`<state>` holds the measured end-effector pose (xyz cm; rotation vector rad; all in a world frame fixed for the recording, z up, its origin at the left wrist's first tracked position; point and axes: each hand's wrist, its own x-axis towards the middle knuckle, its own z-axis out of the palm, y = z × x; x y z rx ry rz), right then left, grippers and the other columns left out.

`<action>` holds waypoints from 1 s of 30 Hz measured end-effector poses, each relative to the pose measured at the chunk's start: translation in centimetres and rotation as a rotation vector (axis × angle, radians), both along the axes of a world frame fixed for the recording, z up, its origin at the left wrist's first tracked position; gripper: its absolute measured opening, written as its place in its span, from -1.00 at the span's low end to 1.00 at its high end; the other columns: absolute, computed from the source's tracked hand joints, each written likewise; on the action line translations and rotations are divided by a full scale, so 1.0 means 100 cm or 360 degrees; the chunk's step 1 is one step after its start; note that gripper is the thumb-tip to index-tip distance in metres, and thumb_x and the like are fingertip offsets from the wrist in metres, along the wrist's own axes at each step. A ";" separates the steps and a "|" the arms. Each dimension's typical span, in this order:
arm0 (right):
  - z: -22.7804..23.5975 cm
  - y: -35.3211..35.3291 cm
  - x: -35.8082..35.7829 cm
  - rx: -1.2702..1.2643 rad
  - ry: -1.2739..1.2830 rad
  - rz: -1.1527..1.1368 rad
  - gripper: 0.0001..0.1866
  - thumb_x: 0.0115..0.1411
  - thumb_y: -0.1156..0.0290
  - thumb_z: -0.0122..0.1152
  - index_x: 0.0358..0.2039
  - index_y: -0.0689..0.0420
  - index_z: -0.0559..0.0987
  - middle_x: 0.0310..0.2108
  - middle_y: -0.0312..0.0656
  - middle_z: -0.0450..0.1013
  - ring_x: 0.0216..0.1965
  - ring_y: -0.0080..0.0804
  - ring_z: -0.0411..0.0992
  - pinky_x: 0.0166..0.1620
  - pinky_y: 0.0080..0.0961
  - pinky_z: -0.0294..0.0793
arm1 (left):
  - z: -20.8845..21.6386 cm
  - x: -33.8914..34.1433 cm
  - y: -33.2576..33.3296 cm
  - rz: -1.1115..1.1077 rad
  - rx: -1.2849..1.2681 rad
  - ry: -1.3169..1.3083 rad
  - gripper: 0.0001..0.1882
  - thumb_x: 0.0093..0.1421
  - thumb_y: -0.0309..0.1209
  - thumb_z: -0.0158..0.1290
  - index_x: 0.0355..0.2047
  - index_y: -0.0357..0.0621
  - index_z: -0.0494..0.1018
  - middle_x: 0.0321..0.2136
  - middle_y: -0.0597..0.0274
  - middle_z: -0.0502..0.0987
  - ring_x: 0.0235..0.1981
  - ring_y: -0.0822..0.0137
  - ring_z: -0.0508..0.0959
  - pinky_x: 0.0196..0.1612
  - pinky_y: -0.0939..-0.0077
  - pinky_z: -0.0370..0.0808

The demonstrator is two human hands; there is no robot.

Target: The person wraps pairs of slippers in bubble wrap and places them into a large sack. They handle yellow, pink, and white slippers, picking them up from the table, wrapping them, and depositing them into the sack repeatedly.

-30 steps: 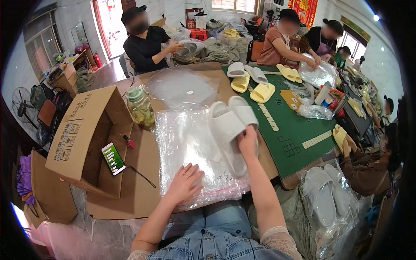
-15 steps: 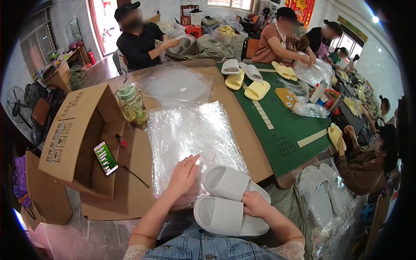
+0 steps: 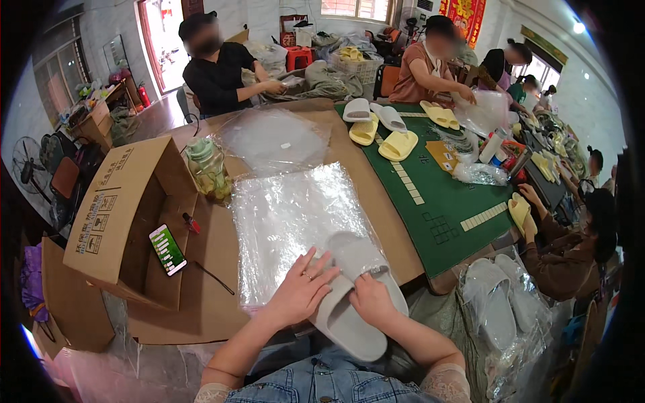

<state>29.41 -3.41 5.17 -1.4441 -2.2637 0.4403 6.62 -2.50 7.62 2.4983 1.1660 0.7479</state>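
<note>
A pair of light grey slippers (image 3: 356,330) is tilted over the near edge of a stack of clear plastic bags (image 3: 289,208). My right hand (image 3: 371,300) is closed on the slippers where the two meet. The farther slipper's front looks hazy, perhaps under clear film; I cannot tell whether it is inside a bag. My left hand (image 3: 306,285), with a ring on one finger, lies with fingers spread at the left side of the slippers, over the bags' near edge. Its thumb is hard to make out.
An open cardboard box (image 3: 114,208) with a phone (image 3: 167,250) stands left, beside a glass jar (image 3: 207,168). Yellow and white slippers lie on the green mat (image 3: 443,201). Bagged grey slippers (image 3: 494,302) sit at my right. Several people work around the table.
The slippers have turned from lying sideways to pointing away from me, and their far end has moved onto the bags. My left hand has come nearer, fingers now spread beside them.
</note>
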 end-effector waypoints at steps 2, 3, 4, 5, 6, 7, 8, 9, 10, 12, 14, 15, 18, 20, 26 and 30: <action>-0.022 0.019 -0.011 -0.0003 -0.0048 -0.0069 -0.81 0.11 0.42 0.18 -0.32 0.27 0.48 -0.28 0.13 0.44 -0.30 0.16 0.50 -0.23 0.03 0.50 | -0.001 -0.001 -0.001 -0.0058 0.0021 -0.0036 -0.55 0.37 -0.28 -0.07 0.25 -0.03 0.37 0.37 0.09 0.20 0.40 -0.16 0.08 0.40 -0.06 0.05; -0.030 0.026 -0.021 0.0045 -0.0042 -0.0081 -0.83 0.10 0.44 0.18 -0.34 0.28 0.48 -0.32 0.11 0.44 -0.30 0.14 0.49 -0.24 0.00 0.49 | 0.000 -0.001 -0.002 -0.0080 -0.0023 -0.0061 -0.54 0.38 -0.28 -0.08 0.26 -0.04 0.36 0.38 0.09 0.19 0.41 -0.15 0.06 0.41 -0.02 0.03; -0.037 0.031 -0.031 0.0091 -0.0035 -0.0093 -0.84 0.09 0.47 0.19 -0.35 0.28 0.48 -0.36 0.10 0.44 -0.31 0.12 0.48 -0.25 -0.03 0.48 | 0.002 -0.001 -0.003 -0.0101 -0.0067 -0.0086 -0.53 0.38 -0.29 -0.10 0.27 -0.05 0.36 0.38 0.09 0.19 0.42 -0.14 0.04 0.43 0.02 0.01; -0.041 0.033 -0.040 0.0105 0.0076 -0.0102 -0.85 0.14 0.44 0.17 -0.31 0.23 0.51 -0.34 0.06 0.47 -0.28 0.05 0.51 -0.25 -0.11 0.51 | 0.007 -0.002 -0.003 -0.0138 -0.0071 -0.0117 -0.53 0.38 -0.30 -0.12 0.28 -0.07 0.35 0.38 0.09 0.19 0.42 -0.11 0.05 0.43 0.03 0.00; -0.048 0.040 -0.048 -0.0074 0.0400 -0.0127 -0.83 0.17 0.39 0.16 -0.28 0.21 0.52 -0.28 0.08 0.48 -0.25 0.08 0.52 -0.23 -0.10 0.52 | 0.013 -0.001 -0.003 -0.0150 -0.0079 -0.0123 -0.53 0.38 -0.31 -0.12 0.28 -0.07 0.35 0.38 0.09 0.19 0.42 -0.10 0.06 0.43 0.04 0.00; -0.056 0.049 -0.057 -0.0252 0.0724 -0.0149 -0.80 0.20 0.35 0.14 -0.24 0.19 0.53 -0.22 0.10 0.50 -0.22 0.12 0.53 -0.21 -0.09 0.54 | 0.019 0.000 -0.003 -0.0163 -0.0088 -0.0129 -0.53 0.38 -0.31 -0.13 0.28 -0.08 0.34 0.38 0.09 0.20 0.42 -0.09 0.06 0.44 0.05 0.00; -0.061 0.055 -0.066 -0.0435 0.1050 -0.0162 -0.78 0.23 0.30 0.13 -0.21 0.18 0.54 -0.15 0.12 0.51 -0.19 0.15 0.54 -0.19 -0.08 0.55 | 0.022 -0.001 -0.002 -0.0167 -0.0099 -0.0133 -0.52 0.38 -0.32 -0.13 0.28 -0.08 0.34 0.38 0.09 0.20 0.42 -0.08 0.07 0.44 0.06 0.00; -0.049 0.062 -0.078 -0.0409 0.0645 -0.0039 -0.78 0.24 0.29 0.12 -0.21 0.16 0.55 -0.14 0.12 0.51 -0.17 0.14 0.54 -0.19 -0.10 0.55 | 0.022 -0.005 -0.002 -0.0199 -0.0099 -0.0169 -0.52 0.37 -0.33 -0.14 0.28 -0.08 0.34 0.37 0.10 0.20 0.42 -0.07 0.06 0.44 0.07 0.01; -0.034 0.072 -0.088 -0.0373 0.0239 0.0080 -0.77 0.25 0.28 0.12 -0.20 0.15 0.55 -0.12 0.12 0.51 -0.15 0.12 0.54 -0.19 -0.13 0.56 | 0.021 -0.010 -0.001 -0.0232 -0.0100 -0.0206 -0.52 0.37 -0.34 -0.14 0.28 -0.08 0.34 0.37 0.11 0.21 0.42 -0.06 0.06 0.43 0.07 0.01; -0.040 0.085 -0.092 -0.0151 -0.0046 0.0090 -0.78 0.25 0.28 0.11 -0.21 0.14 0.56 -0.12 0.12 0.51 -0.14 0.09 0.54 -0.19 -0.15 0.56 | 0.024 -0.015 0.003 -0.0329 -0.0126 -0.0250 -0.52 0.37 -0.35 -0.15 0.28 -0.07 0.34 0.36 0.12 0.22 0.43 -0.05 0.06 0.43 0.08 0.01; -0.040 0.098 -0.102 0.0082 -0.0077 0.0010 -0.79 0.22 0.32 0.11 -0.23 0.18 0.55 -0.16 0.10 0.50 -0.17 0.09 0.54 -0.20 -0.14 0.56 | 0.032 -0.022 0.002 -0.0370 -0.0203 -0.0242 -0.52 0.37 -0.35 -0.15 0.28 -0.07 0.34 0.36 0.13 0.24 0.42 -0.06 0.07 0.43 0.08 0.02; -0.010 0.103 -0.109 0.0149 -0.0240 0.0008 -0.80 0.20 0.36 0.11 -0.24 0.20 0.55 -0.18 0.09 0.48 -0.19 0.09 0.53 -0.21 -0.11 0.56 | 0.034 -0.026 0.000 -0.0359 -0.0218 -0.0221 -0.52 0.37 -0.35 -0.15 0.28 -0.07 0.35 0.35 0.12 0.24 0.42 -0.06 0.07 0.43 0.08 0.02; -0.014 0.137 -0.113 0.0242 0.0219 -0.0192 -0.82 0.16 0.39 0.12 -0.28 0.22 0.53 -0.23 0.10 0.45 -0.26 0.12 0.52 -0.24 -0.05 0.54 | 0.035 -0.029 0.000 -0.0403 -0.0219 -0.0190 -0.53 0.37 -0.35 -0.16 0.27 -0.07 0.36 0.35 0.11 0.24 0.41 -0.07 0.10 0.43 0.08 0.04; -0.032 0.152 -0.113 0.0301 0.0249 -0.0221 -0.82 0.16 0.38 0.14 -0.28 0.21 0.50 -0.26 0.12 0.44 -0.32 0.16 0.51 -0.27 -0.01 0.53 | 0.025 -0.032 0.006 -0.0420 -0.0166 -0.0203 -0.53 0.36 -0.36 -0.15 0.26 -0.07 0.37 0.36 0.10 0.23 0.40 -0.07 0.13 0.43 0.11 0.06; -0.074 0.155 -0.122 0.0271 0.0061 -0.0420 -0.70 0.21 0.27 0.16 -0.20 0.25 0.48 -0.26 0.16 0.45 -0.36 0.19 0.51 -0.31 -0.04 0.54 | -0.013 -0.034 0.007 -0.0302 -0.0448 0.0016 -0.54 0.36 -0.22 -0.05 0.23 -0.05 0.41 0.37 0.05 0.21 0.37 -0.07 0.18 0.40 0.17 0.13; -0.061 0.150 -0.115 0.0068 0.0220 -0.0374 -0.69 0.21 0.23 0.17 -0.17 0.21 0.48 -0.15 0.14 0.42 -0.26 0.16 0.51 -0.17 0.03 0.51 | -0.002 -0.041 0.031 -0.0326 -0.0411 -0.0355 -0.52 0.32 -0.13 0.01 0.19 -0.03 0.45 0.33 0.01 0.27 0.33 -0.06 0.26 0.37 0.12 0.18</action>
